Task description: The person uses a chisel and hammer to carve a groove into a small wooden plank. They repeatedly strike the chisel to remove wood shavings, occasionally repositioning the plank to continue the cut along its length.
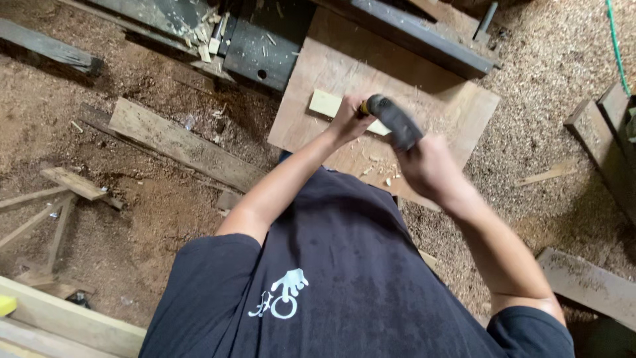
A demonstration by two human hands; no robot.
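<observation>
Pale wood block (326, 103) flat on board; dark blurred mallet (393, 122) above it.

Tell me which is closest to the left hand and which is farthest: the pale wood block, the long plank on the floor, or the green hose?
1. The pale wood block: right at the left hand, on the brown board.
2. The long plank: on the sawdust floor, off to the picture's left.
3. The green hose: far away at the top right corner.

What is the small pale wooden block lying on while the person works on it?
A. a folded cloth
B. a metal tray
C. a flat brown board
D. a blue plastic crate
C: the pale block lies flat on the brown board, with the left hand at its end and wood chips scattered beside it.
</observation>
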